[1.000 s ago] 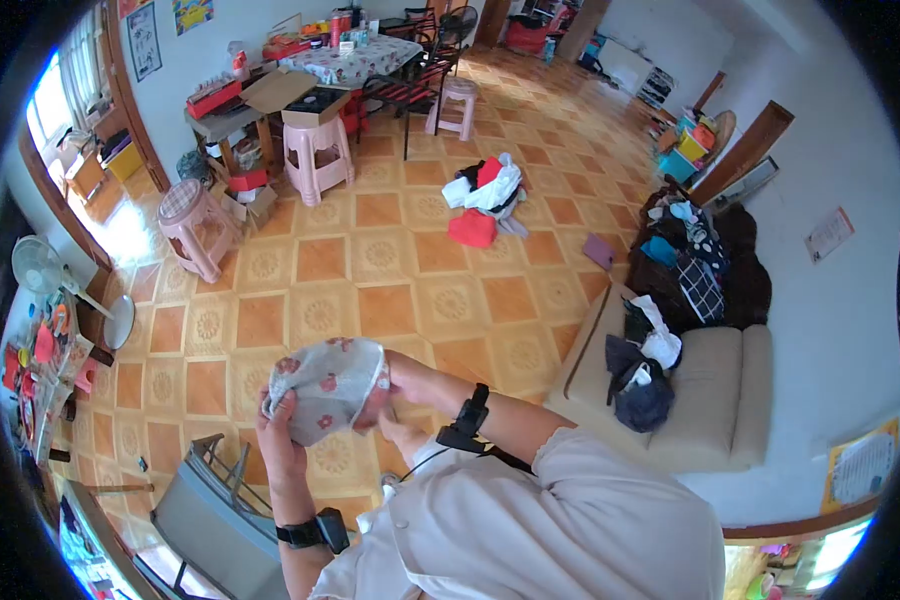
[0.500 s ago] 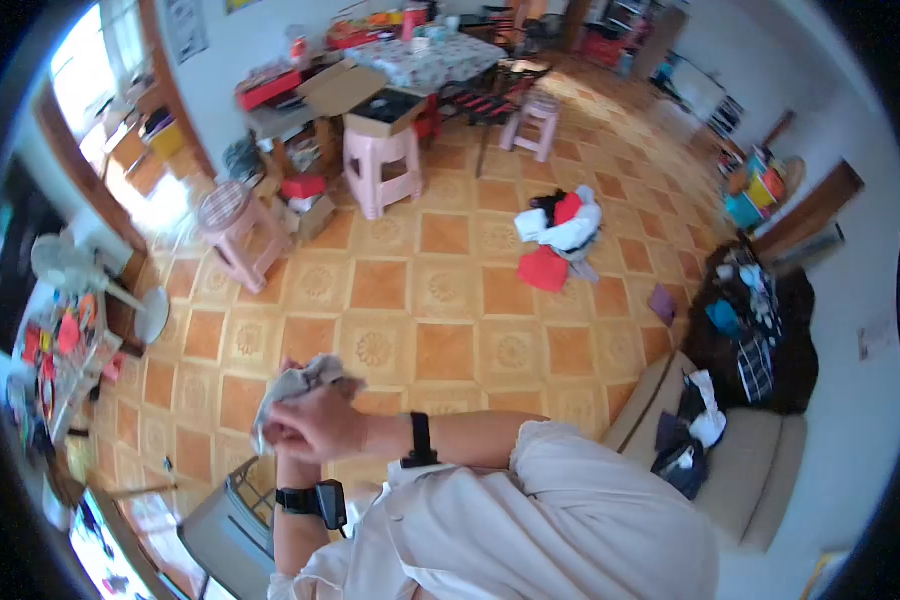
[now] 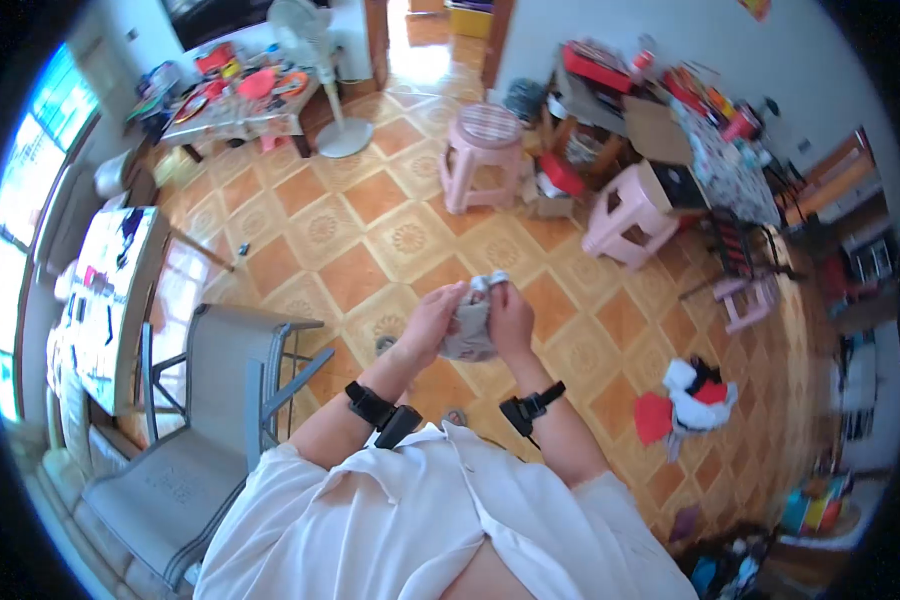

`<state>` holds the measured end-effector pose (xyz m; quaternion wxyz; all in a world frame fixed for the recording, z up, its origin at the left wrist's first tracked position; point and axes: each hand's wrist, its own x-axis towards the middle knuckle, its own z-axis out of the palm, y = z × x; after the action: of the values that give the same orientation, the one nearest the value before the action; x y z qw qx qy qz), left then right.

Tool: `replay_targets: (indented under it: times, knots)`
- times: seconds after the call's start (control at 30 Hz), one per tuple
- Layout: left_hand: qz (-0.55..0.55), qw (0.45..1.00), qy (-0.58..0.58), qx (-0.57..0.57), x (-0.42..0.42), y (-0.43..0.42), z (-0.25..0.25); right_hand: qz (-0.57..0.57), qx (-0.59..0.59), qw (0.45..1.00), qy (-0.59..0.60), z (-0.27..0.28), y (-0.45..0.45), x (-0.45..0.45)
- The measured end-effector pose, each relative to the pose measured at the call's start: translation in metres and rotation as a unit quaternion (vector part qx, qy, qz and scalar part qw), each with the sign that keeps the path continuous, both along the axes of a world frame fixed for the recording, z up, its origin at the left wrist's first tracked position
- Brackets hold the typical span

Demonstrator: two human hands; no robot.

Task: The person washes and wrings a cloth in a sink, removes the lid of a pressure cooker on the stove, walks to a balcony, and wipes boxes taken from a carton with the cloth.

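Observation:
A small light grey cloth with a faint reddish pattern (image 3: 473, 325) hangs bunched between my two hands, in front of my body above the tiled floor. My left hand (image 3: 433, 322) is closed on its left edge. On the other side, the fingers of my right hand (image 3: 511, 318) pinch its upper right edge. The cloth's top is gathered and its lower part droops between the hands.
A grey armchair (image 3: 185, 470) stands at the left, near a table (image 3: 160, 235). Pink stools (image 3: 485, 125) and a standing fan (image 3: 345, 138) are ahead. Clothes (image 3: 698, 405) lie piled on the floor at the right, beyond which is a dark heap (image 3: 735, 565).
The view has turned left, so the clothes pile sits further right and lower. The cloth, spread out a second ago, then crumpled, is now bunched between both hands, which have moved apart.

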<state>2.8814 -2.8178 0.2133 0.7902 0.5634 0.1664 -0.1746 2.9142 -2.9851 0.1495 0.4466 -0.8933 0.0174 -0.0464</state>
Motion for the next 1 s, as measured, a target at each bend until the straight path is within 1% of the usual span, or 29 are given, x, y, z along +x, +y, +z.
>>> replay_targets:
  times: [0.03, 0.07, 0.1, 0.13, 0.17, 0.2, 0.23, 0.27, 0.3, 0.33, 0.37, 0.4, 0.47, 0.5, 0.57, 0.6, 0.63, 0.67, 0.7, 0.73, 0.77, 0.8, 0.83, 0.87, 0.9, 0.93, 1.0]
  knots:
    - [-0.001, 0.999, -0.023, -0.039, 0.016, 0.011, -0.012, -0.016, 0.026, 0.999, 0.027, -0.002, 0.006, 0.013]
    - [-0.004, 0.996, -0.048, -0.077, 0.03, 0.025, -0.022, 0.003, 0.027, 0.999, 0.023, -0.003, 0.013, 0.025]
    - [0.003, 0.997, -0.058, -0.059, 0.04, 0.041, -0.001, 0.007, 0.048, 0.998, 0.034, -0.001, 0.019, 0.038]
    - [0.022, 0.996, -0.065, -0.059, 0.056, 0.061, -0.004, 0.01, 0.067, 0.997, 0.045, 0.0, 0.026, 0.053]
    - [0.007, 0.996, -0.082, -0.041, 0.075, 0.08, -0.011, 0.029, 0.064, 0.997, 0.04, 0.0, 0.034, 0.068]
    - [-0.009, 0.995, -0.099, -0.022, 0.094, 0.1, -0.013, 0.016, 0.201, 0.976, 0.083, 0.0, 0.043, 0.084]
    - [0.008, 0.994, -0.107, -0.021, 0.111, 0.121, -0.007, 0.004, 0.332, 0.934, 0.13, 0.004, 0.056, 0.104]
    - [-0.007, 0.992, -0.123, 0.018, 0.122, 0.141, -0.003, 0.019, 0.329, 0.935, 0.131, 0.007, 0.066, 0.12]
    - [-0.026, 0.989, -0.134, 0.058, 0.131, 0.16, -0.002, 0.042, 0.414, 0.893, 0.171, 0.019, 0.077, 0.131]
    - [-0.019, 0.989, -0.131, 0.06, 0.141, 0.178, -0.004, 0.058, 0.495, 0.841, 0.21, 0.025, 0.087, 0.143]
    - [-0.029, 0.984, -0.146, 0.1, 0.154, 0.195, -0.006, 0.076, 0.514, 0.825, 0.224, 0.019, 0.092, 0.161]
    - [-0.044, 0.976, -0.164, 0.138, 0.172, 0.209, -0.009, 0.072, 0.515, 0.825, 0.22, 0.022, 0.105, 0.177]
    - [-0.079, 0.975, -0.151, 0.14, 0.199, 0.232, -0.022, 0.053, 0.541, 0.809, 0.225, 0.029, 0.122, 0.2]
    - [-0.108, 0.974, -0.137, 0.145, 0.201, 0.236, -0.028, 0.036, 0.544, 0.81, 0.217, 0.031, 0.124, 0.2]
    - [-0.13, 0.973, -0.132, 0.135, 0.216, 0.245, -0.031, 0.009, 0.591, 0.767, 0.248, 0.035, 0.135, 0.218]
    - [-0.133, 0.974, -0.13, 0.132, 0.223, 0.248, -0.03, -0.012, 0.596, 0.767, 0.237, 0.037, 0.138, 0.224]
    - [-0.158, 0.971, -0.13, 0.126, 0.229, 0.249, -0.031, -0.005, 0.6, 0.758, 0.256, 0.041, 0.139, 0.232]
    - [-0.158, 0.973, -0.114, 0.12, 0.234, 0.25, -0.032, 0.002, 0.603, 0.749, 0.274, 0.045, 0.139, 0.239]
    - [-0.156, 0.976, -0.098, 0.117, 0.242, 0.247, -0.031, -0.017, 0.607, 0.749, 0.265, 0.05, 0.141, 0.248]
    - [-0.174, 0.973, -0.098, 0.115, 0.248, 0.241, -0.023, 0.017, 0.615, 0.748, 0.248, 0.058, 0.145, 0.256]
    - [-0.17, 0.978, -0.044, 0.117, 0.252, 0.235, -0.013, 0.051, 0.621, 0.747, 0.233, 0.065, 0.149, 0.263]
    - [-0.163, 0.979, 0.012, 0.122, 0.262, 0.229, -0.007, 0.037, 0.625, 0.746, 0.227, 0.074, 0.153, 0.273]
    - [-0.178, 0.976, 0.014, 0.123, 0.268, 0.221, -0.005, 0.089, 0.597, 0.766, 0.219, 0.084, 0.156, 0.276]
    - [-0.145, 0.986, 0.064, 0.045, 0.278, 0.212, -0.004, 0.14, 0.567, 0.784, 0.211, 0.089, 0.159, 0.282]
    - [-0.111, 0.987, 0.115, -0.031, 0.286, 0.201, -0.004, 0.158, 0.527, 0.804, 0.225, 0.089, 0.16, 0.288]
    - [-0.127, 0.985, 0.117, -0.028, 0.295, 0.19, -0.014, 0.174, 0.486, 0.823, 0.237, 0.088, 0.161, 0.293]
    - [-0.129, 0.977, 0.028, -0.167, 0.316, 0.161, -0.046, 0.271, 0.36, 0.879, 0.155, 0.105, 0.152, 0.297]
